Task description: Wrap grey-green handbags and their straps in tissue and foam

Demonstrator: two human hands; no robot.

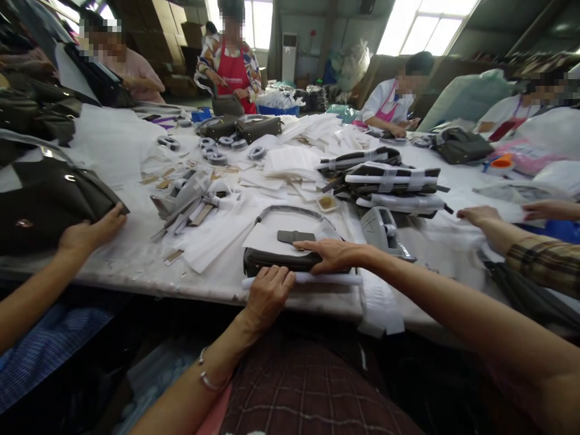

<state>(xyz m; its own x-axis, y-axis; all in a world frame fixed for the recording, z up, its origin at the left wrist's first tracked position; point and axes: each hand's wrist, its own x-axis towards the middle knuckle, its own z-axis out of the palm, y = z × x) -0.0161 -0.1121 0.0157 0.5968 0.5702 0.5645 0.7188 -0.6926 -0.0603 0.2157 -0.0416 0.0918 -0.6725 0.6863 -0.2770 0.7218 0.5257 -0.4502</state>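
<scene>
A dark olive handbag (pixel 260 258) lies flat at the table's front edge, with a white sheet (pixel 267 237) over its upper part. Its dark flap tab (pixel 290 236) rests on top of the sheet, and the wrapped handle arches behind. My left hand (pixel 270 294) has its fingers curled over a white wrapping roll (pixel 328 280) along the bag's near edge. Stretched across the bag, my right hand (pixel 333 254) has its fingers apart, the index fingertip touching the tab. The palm hides part of the bag's right side.
A tape dispenser (pixel 383 229) stands right of the bag, below stacked wrapped bags (pixel 392 181). Another dispenser (pixel 181 193) and tape rolls (pixel 215 154) lie to the left. Co-workers' hands (pixel 93 229) reach in at both sides; a left one holds a dark bag (pixel 49 199).
</scene>
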